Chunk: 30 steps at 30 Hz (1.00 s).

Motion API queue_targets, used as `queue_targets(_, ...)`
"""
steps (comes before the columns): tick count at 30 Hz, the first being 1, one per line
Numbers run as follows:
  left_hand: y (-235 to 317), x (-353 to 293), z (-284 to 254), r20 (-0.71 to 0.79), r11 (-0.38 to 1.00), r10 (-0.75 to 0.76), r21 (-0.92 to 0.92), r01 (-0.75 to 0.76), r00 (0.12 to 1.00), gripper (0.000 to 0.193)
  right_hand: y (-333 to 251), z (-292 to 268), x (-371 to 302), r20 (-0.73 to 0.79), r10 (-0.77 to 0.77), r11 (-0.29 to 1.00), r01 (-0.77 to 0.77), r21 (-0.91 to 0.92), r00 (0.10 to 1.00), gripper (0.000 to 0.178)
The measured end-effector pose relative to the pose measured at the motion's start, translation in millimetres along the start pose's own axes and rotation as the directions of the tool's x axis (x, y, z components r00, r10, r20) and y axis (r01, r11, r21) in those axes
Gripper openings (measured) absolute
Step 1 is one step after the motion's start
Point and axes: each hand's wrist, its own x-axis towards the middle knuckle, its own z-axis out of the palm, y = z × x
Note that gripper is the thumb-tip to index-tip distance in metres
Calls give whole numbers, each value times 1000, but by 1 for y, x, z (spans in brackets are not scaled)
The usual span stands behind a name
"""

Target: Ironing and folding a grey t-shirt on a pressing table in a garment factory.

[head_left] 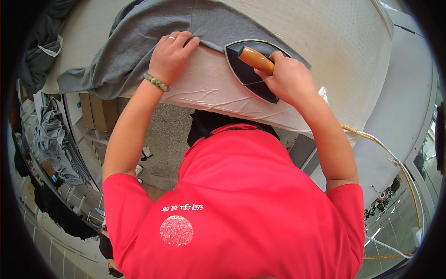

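A grey knit garment (139, 44) lies across the pale padded ironing table (334, 51), its left part bunched and hanging over the near edge. My left hand (174, 56) rests on the garment's near edge, fingers bent down and pressed together on the fabric. To the right, my right hand (290, 76) is wrapped round the wooden handle of a dark iron (255, 86). The iron's soleplate lies partly over the garment's right portion and partly over the table cover. Its underside is hidden.
A yellow cord and white hose (371, 138) run off the table's right side. Dark grey garments (39, 56) are piled at the far left, and more grey clothing (55, 144) hangs lower down. A cardboard box (97, 111) stands under the table. Another person (109, 251) is at the lower left.
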Motion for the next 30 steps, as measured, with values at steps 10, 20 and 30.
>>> queue_targets(10, -57, -5, -15, 62, 970, 164, -192, -150, 984, 22, 39, 12, -15, -135, 245, 967, -233, 102, 960, 58)
queue_targets(20, -66, 12, -23, 162, 941, 295, -219, -257, 942, 20, 4, 21, -9, -186, 2, 991, 23, 133, 982, 48)
queue_targets(30, -126, 87, -73, 129, 829, -362, -408, 383, 923, 24, -123, -7, 73, -200, -48, 981, 84, 172, 979, 34)
